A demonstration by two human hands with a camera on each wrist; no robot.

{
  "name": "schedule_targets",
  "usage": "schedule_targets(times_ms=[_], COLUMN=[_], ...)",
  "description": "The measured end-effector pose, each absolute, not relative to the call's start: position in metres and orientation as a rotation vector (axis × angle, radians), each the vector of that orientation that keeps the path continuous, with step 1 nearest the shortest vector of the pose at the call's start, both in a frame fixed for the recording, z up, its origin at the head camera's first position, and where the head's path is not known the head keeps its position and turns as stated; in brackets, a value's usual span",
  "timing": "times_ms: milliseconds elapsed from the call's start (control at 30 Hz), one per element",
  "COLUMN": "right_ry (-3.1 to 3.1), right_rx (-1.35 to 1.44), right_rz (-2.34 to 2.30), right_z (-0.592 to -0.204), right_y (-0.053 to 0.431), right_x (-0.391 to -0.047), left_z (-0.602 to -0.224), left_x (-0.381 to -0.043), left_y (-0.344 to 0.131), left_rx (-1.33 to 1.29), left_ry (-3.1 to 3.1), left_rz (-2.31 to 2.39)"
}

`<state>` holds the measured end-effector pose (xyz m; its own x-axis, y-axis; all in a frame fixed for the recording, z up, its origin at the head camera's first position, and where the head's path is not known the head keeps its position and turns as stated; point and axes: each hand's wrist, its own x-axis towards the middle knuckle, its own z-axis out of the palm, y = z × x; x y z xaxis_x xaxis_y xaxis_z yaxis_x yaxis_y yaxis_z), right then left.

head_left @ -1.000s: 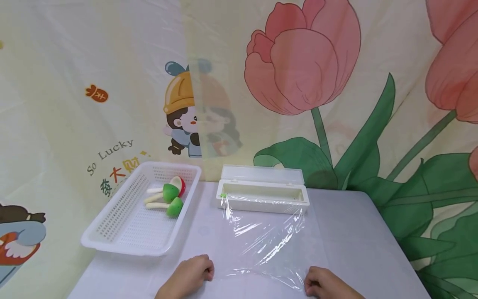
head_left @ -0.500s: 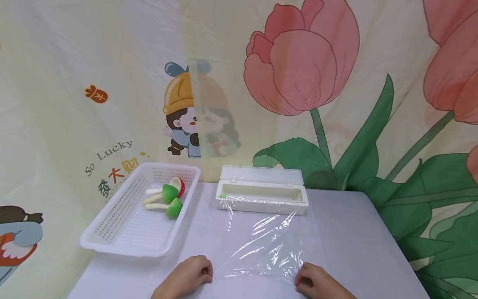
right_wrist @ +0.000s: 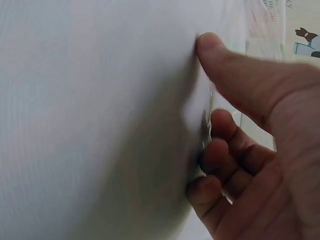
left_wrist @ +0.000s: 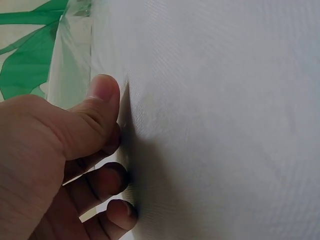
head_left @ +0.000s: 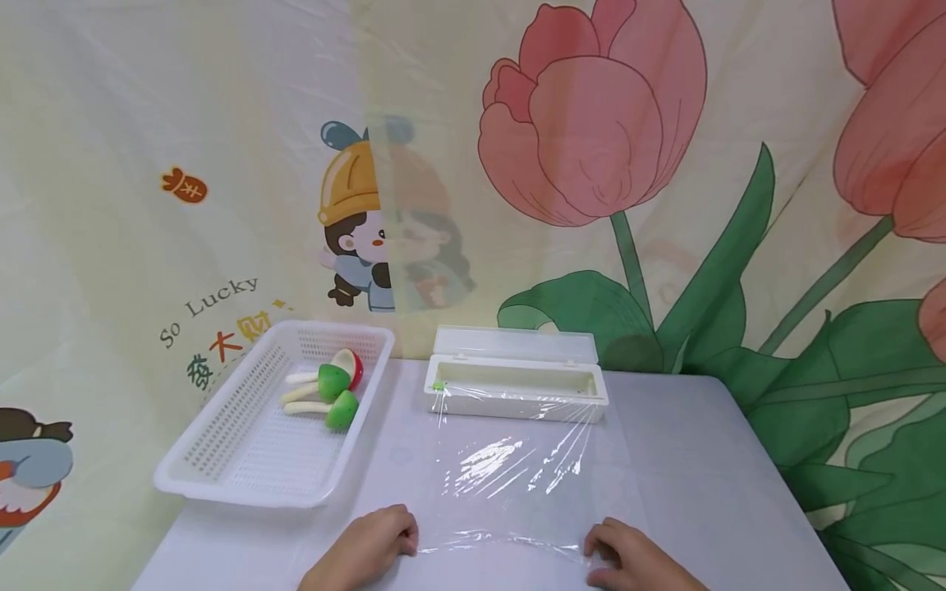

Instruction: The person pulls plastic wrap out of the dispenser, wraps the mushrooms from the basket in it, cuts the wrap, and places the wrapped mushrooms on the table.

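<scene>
A sheet of clear plastic wrap (head_left: 510, 476) stretches from a long white dispenser box (head_left: 517, 402) towards me, lying over the white tabletop. My left hand (head_left: 377, 538) pinches the near left corner of the wrap; in the left wrist view the thumb (left_wrist: 104, 92) presses against the index finger, which is mostly hidden. My right hand (head_left: 628, 554) is at the near right corner. Its thumb (right_wrist: 212, 45) stands apart from the bent fingers (right_wrist: 216, 152), and the edge of the wrap touches the fingertips. The box's clear lid (head_left: 517, 343) is tipped back.
To the left, a white perforated plastic basket (head_left: 173, 484) holds a few toy pieces with green caps and pale stems (head_left: 342, 409), and one red piece (head_left: 355, 371). A patterned cloth (head_left: 443, 164) hangs behind the table. A green slider (head_left: 439, 386) sits on the box.
My right hand has moved slightly left and its thumb and fingers have parted. The wrap lies smoother, with fewer creases at its right corner. My left hand has barely moved.
</scene>
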<state>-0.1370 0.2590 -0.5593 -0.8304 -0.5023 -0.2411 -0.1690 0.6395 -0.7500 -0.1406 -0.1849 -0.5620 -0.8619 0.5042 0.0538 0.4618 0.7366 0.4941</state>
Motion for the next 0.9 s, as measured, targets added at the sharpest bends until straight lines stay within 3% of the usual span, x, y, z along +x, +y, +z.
schedule_targets(times_ms=[433,900], right_ry=[2.512,2.399], right_rx=[-0.57,-0.457], right_rz=[-0.978,-1.054], right_z=[-0.564,-0.56], right_y=[0.257,0.267], right_x=[-0.138,-0.132], left_z=[-0.559,-0.558], left_x=[-0.143,-0.143], left_y=[-0.18,-0.183], left_rx=[0.708,0.843], left_ry=[2.81,2.827], left_rz=[0.757,0.776])
